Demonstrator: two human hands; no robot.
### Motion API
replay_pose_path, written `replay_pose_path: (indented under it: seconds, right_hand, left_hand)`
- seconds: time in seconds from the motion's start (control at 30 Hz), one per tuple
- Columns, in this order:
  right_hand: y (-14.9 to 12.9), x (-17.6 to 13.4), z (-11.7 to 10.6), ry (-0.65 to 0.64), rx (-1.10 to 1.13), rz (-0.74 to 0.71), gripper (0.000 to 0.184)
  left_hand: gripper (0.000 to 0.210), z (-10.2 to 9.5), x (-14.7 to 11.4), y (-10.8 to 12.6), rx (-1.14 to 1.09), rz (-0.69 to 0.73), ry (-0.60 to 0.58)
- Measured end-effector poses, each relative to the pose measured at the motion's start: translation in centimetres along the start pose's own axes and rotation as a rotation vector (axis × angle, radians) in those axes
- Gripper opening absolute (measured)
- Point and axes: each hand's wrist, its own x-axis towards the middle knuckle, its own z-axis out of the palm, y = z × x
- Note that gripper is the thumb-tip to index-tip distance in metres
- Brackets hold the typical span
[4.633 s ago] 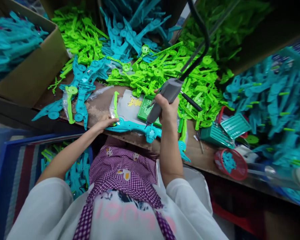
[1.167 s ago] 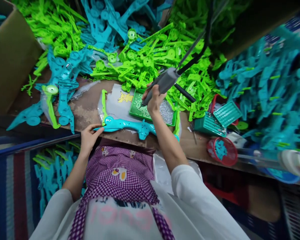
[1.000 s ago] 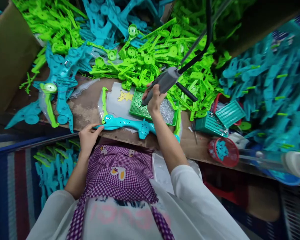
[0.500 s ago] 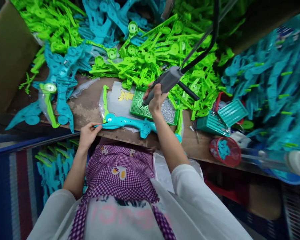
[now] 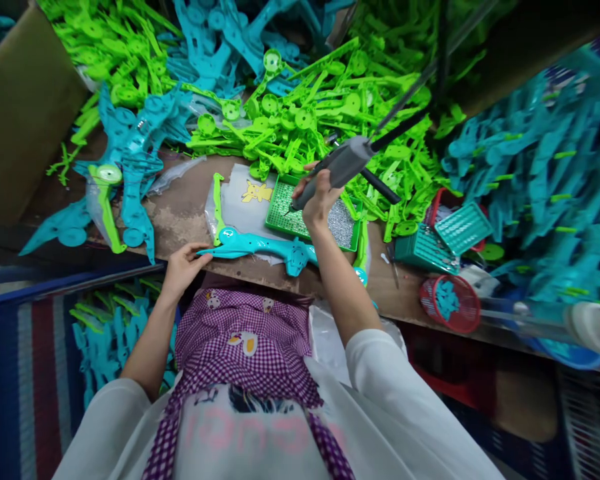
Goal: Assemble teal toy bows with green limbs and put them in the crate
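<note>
My right hand (image 5: 319,198) is wrapped round a grey electric screwdriver (image 5: 347,162) whose cord runs up to the right. Its thin bit points down over the left part of a green tray (image 5: 276,223) with a perforated insert; many small silvery screws (image 5: 341,225) fill the tray's right side. With thumb and fingers, my left hand (image 5: 187,265) pinches the left tip of a long blue plastic part (image 5: 260,246) lying along the table's front edge. A green plastic arm (image 5: 217,207) stands up from that part's left end. My right forearm hides some of its right side.
Heaps of green parts (image 5: 310,113) cover the back of the table (image 5: 175,207). Joined blue parts (image 5: 135,167) lie at left, more blue parts (image 5: 540,160) at right. A red basket (image 5: 467,319), teal baskets (image 5: 420,250) and a small screwdriver (image 5: 393,265) sit front right.
The whole view has shifted slightly. My right hand still holds the electric screwdriver over the tray, and my left hand stays at the blue part's tip.
</note>
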Motion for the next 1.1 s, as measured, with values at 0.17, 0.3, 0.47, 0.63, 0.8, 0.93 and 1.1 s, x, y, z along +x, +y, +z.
replay_pose_path:
  seconds: [0.17, 0.3, 0.47, 0.63, 0.8, 0.93, 1.1]
  right_hand:
    - [-4.7, -1.3, 0.2, 0.054, 0.18, -0.051, 0.059]
    - [-6.4, -5.7, 3.5, -0.168, 0.264, 0.016, 0.072]
    - [-4.6, -10.5, 8.6, -0.473, 0.354, 0.238, 0.081]
    - [-3.4, -11.6, 9.7, -0.585, 0.344, 0.325, 0.083]
    - [-2.5, -11.8, 9.8, -0.6, 0.294, 0.332, 0.072]
    - [-2.4, -12.0, 10.0, -0.585, 0.297, 0.309, 0.067]
    - [-2.6, -12.0, 10.2, -0.61, 0.239, 0.318, 0.057]
  left_hand:
    - [0.041, 0.2, 0.1, -0.1, -0.147, -0.065, 0.097]
    - [0.039, 0.5, 0.2, -0.2, -0.153, -0.068, 0.131]
    - [0.035, 0.3, 0.3, -0.2, -0.175, -0.074, 0.089]
    - [0.033, 0.5, 0.3, -0.4, -0.21, -0.063, 0.092]
    - [0.033, 0.7, 0.4, -0.7, -0.221, -0.052, 0.096]
    - [0.033, 0.8, 0.3, -0.8, -0.207, -0.027, 0.111]
    - [0.03, 0.9, 0.1, -0.4, -0.197, -0.017, 0.112]
